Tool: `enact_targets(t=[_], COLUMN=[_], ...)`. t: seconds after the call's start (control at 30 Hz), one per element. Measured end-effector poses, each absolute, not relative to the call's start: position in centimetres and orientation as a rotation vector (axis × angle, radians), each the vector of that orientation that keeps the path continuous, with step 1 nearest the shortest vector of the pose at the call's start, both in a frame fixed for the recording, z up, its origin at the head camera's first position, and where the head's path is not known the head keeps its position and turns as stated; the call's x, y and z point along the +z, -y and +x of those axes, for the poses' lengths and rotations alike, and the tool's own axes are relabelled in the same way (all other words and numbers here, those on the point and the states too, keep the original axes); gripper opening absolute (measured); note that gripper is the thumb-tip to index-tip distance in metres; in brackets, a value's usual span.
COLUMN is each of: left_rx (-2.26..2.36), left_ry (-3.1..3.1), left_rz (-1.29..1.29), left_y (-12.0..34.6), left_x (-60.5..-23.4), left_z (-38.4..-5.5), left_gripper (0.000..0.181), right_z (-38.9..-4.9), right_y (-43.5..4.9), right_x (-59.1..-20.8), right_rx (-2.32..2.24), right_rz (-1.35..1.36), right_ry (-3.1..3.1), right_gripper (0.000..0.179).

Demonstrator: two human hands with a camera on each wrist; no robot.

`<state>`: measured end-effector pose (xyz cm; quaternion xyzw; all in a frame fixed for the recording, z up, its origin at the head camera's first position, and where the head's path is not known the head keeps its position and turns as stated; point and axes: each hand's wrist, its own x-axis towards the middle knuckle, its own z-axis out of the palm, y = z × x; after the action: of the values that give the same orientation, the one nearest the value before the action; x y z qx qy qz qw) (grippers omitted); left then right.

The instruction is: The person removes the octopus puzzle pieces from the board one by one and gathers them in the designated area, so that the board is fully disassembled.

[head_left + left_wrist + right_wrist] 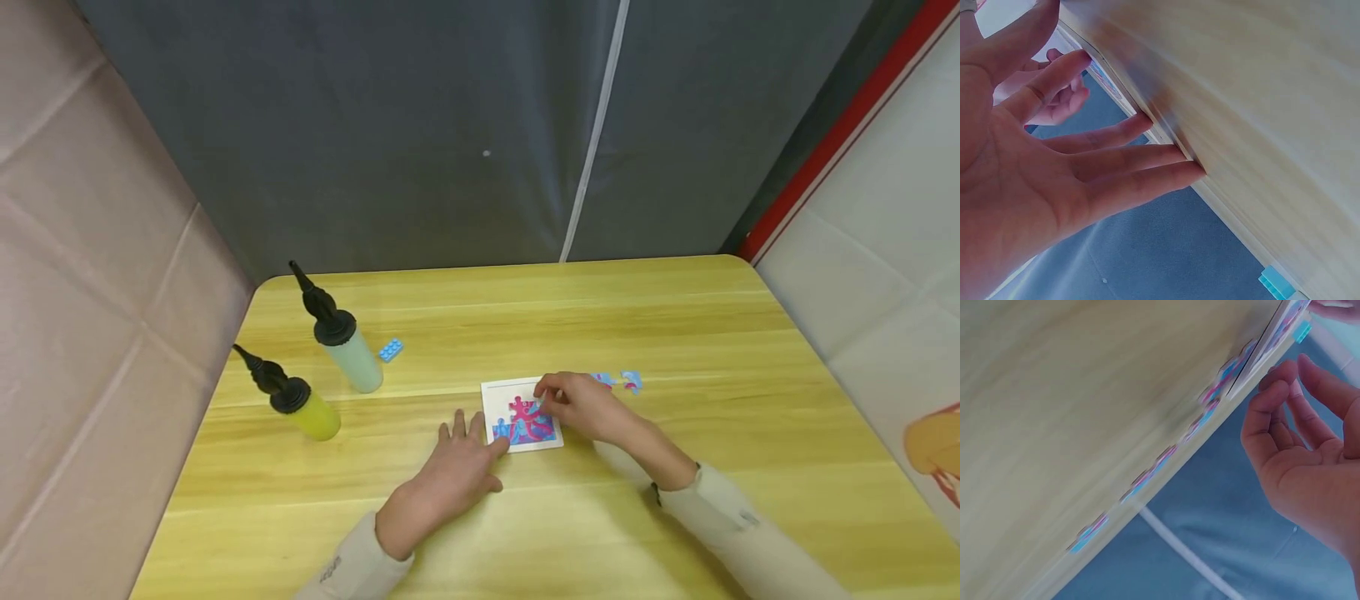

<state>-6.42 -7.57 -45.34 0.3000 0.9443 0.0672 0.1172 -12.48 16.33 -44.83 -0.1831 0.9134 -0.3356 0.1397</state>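
A small white puzzle tray (522, 389) lies on the table, its lower part filled with pink and blue jigsaw pieces (531, 427). My left hand (456, 467) is spread at the tray's left side, thumb over the lower left corner; in the left wrist view its straight fingers (1141, 181) reach to the table surface. Over the tray's right edge, my right hand (588, 407) pinches thumb and forefinger round a jigsaw piece, mostly hidden by the fingers. In the right wrist view the fingers (1266, 419) are curled, with the thumb close to the forefinger.
Loose jigsaw pieces (632, 381) lie right of the tray, in a row in the right wrist view (1150, 474). A blue toy brick (391, 350) sits back left, beside a pale green pump bottle (356, 364). A yellow pump bottle (318, 418) stands nearer. A dark curtain (420, 167) hangs behind.
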Motion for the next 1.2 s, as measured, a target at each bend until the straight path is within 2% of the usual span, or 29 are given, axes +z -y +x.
enact_targets(t=[0.5, 0.73, 0.93, 1.2], left_rx=[0.169, 0.165, 0.179, 0.197], left_ry=[-2.764, -2.759, -2.763, -2.760], left_rz=[0.895, 0.886, 0.883, 0.870], left_y=[7.6, 7.6, 7.6, 7.6], left_x=[-45.2, -45.2, -45.4, -45.3], left_z=[-6.4, -6.5, -6.4, -6.3], left_gripper=[0.048, 0.050, 0.048, 0.048], right_z=[-12.6, -12.7, -12.9, -13.0], right_y=[-13.6, -13.4, -13.5, -14.1], right_x=[-45.3, -45.5, -45.5, -45.2], right_rx=[-0.755, -0.766, -0.938, -1.069], right_rz=[-0.586, -0.585, -0.589, -0.537], right_ry=[-2.730, -2.736, -2.669, -2.603], right_gripper=[0.030, 0.023, 0.008, 0.007])
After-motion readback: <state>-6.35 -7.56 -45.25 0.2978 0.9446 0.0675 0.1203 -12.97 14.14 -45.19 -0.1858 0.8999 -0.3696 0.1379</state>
